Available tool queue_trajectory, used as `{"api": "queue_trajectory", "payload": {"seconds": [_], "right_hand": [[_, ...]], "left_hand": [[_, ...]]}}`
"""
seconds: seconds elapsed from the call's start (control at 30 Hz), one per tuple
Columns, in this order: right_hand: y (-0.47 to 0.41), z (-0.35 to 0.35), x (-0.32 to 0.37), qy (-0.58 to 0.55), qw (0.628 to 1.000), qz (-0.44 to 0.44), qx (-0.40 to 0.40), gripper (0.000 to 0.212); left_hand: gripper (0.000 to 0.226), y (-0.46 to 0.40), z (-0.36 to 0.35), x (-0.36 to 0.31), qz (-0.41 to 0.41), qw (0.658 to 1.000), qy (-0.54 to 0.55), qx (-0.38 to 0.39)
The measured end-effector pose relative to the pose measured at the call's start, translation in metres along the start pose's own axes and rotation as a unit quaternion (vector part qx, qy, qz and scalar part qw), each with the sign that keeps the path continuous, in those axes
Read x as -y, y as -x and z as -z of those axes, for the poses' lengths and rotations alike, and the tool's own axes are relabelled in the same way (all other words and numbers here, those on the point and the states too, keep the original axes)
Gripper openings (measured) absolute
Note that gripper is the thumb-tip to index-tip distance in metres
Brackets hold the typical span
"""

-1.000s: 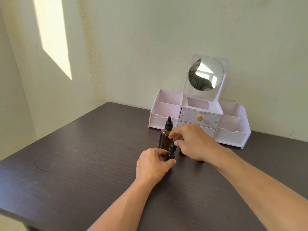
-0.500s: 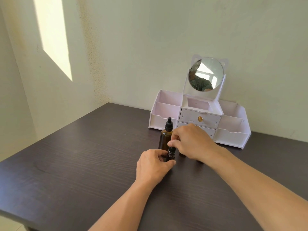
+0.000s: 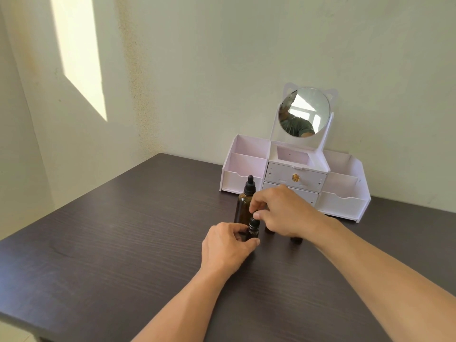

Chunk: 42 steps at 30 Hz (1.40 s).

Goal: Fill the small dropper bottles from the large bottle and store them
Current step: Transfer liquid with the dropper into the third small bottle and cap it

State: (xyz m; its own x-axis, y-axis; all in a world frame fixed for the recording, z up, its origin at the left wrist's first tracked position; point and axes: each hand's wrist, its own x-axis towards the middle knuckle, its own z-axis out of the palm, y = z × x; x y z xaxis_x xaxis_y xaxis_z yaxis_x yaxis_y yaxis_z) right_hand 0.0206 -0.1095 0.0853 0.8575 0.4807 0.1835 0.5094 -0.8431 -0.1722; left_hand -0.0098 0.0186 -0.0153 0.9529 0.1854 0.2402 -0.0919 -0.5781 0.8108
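A large amber bottle [image 3: 243, 206] with a black dropper cap stands upright on the dark table [image 3: 123, 230]. Just in front of it stands a small dark dropper bottle [image 3: 253, 229]. My left hand [image 3: 227, 245] grips that small bottle's body. My right hand [image 3: 283, 211] pinches the small bottle's black dropper cap from above. Two more small dark bottles [image 3: 269, 230] [image 3: 296, 240] stand under my right hand, mostly hidden by it.
A white organiser [image 3: 343, 203] with open side compartments, two middle drawers and a round mirror [image 3: 304, 111] stands at the back against the wall. The table's left edge and near edge are close. Walls stand behind and to the left.
My right hand has lowered onto the small bottle's cap and its fingers have turned slightly. My left hand and the bottles stay in place.
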Motion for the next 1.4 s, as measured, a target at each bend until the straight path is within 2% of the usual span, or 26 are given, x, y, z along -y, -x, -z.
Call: {"api": "queue_trajectory", "payload": {"seconds": [0.03,0.17,0.33,0.4,0.53,0.7,0.83,0.97,1.13,1.3,1.4], "right_hand": [[0.000,0.000,0.000,0.014,1.000,-0.004,-0.006,0.006],[0.002,0.004,0.004,0.077,0.997,-0.003,-0.016,0.033],[0.003,0.008,0.000,0.000,1.000,0.003,0.010,0.015],[0.003,0.004,-0.001,0.012,1.000,0.003,0.002,0.006],[0.002,0.002,0.001,0.053,0.998,-0.005,-0.014,0.028],[0.003,0.000,0.000,0.012,1.000,-0.007,-0.005,0.013],[0.002,-0.001,-0.001,0.038,0.999,-0.021,-0.022,0.025],[0.004,-0.002,-0.002,-0.005,0.999,-0.009,0.031,0.027],[0.004,-0.010,-0.003,0.008,1.000,0.003,0.028,0.017],[0.006,-0.016,-0.001,0.058,0.998,0.005,0.001,0.018],[0.007,-0.016,-0.001,0.048,0.999,0.009,0.006,0.018]], "left_hand": [[0.044,0.000,0.000,0.000,0.000,1.000,0.001,0.001],[0.044,0.000,0.001,-0.001,0.001,1.000,-0.001,0.001],[0.044,0.001,0.001,-0.001,0.000,1.000,-0.001,0.002],[0.042,0.001,0.002,-0.001,-0.002,1.000,-0.001,0.002],[0.042,0.001,0.002,-0.002,-0.003,1.000,0.004,0.004],[0.042,0.001,0.003,-0.002,-0.003,1.000,0.005,0.007],[0.042,0.002,0.002,-0.002,-0.001,1.000,0.005,0.003],[0.042,0.001,0.002,-0.002,0.001,1.000,0.004,0.001],[0.042,0.001,0.002,-0.002,0.003,1.000,0.004,0.006],[0.030,0.000,0.001,-0.001,-0.003,1.000,-0.006,0.015],[0.026,0.001,0.002,0.000,-0.005,1.000,-0.002,0.019]]}}
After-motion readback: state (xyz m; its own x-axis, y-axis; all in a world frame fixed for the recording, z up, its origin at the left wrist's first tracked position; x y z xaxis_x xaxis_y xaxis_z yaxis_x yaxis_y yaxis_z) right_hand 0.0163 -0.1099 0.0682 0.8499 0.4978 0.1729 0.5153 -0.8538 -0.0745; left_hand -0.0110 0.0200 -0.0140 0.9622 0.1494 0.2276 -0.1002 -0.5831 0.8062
